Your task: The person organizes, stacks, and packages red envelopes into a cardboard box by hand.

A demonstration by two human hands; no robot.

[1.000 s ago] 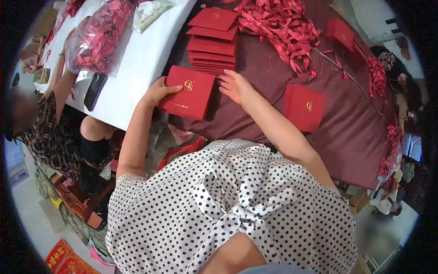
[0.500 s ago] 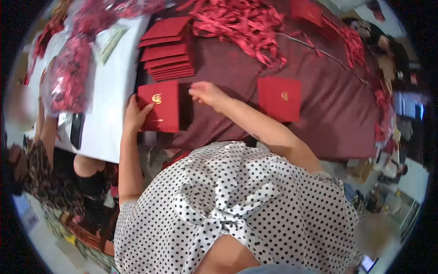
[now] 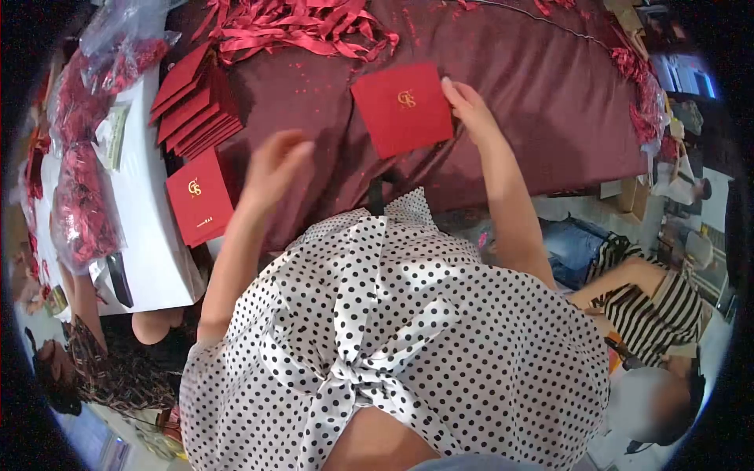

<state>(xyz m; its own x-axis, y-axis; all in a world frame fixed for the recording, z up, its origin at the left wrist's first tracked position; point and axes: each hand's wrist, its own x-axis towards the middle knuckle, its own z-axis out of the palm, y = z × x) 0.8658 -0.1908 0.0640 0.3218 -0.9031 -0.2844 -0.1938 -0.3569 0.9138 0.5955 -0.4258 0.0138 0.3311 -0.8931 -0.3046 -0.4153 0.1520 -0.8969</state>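
Observation:
My right hand [image 3: 476,112] grips the right edge of a flat red square card [image 3: 412,122] with a gold monogram, at the middle of the dark red cloth. My left hand [image 3: 279,166] is in the air left of that card, fingers loosely bent and apart, slightly blurred, touching nothing I can see. Below and left of it a second red card [image 3: 202,208], also marked in gold, lies at the cloth's left edge. Just behind that one leans a fanned stack of red cards [image 3: 192,106].
A heap of red ribbons [image 3: 302,27] lies at the back of the cloth [image 3: 542,125]. To the left, a white table [image 3: 157,267] bears clear bags of red material [image 3: 82,188] and a black phone-like object [image 3: 118,280]. People sit at both sides.
My left hand has let go of the left card and moved right. My right hand has crossed to the other card and taken its right edge. The whole view has turned.

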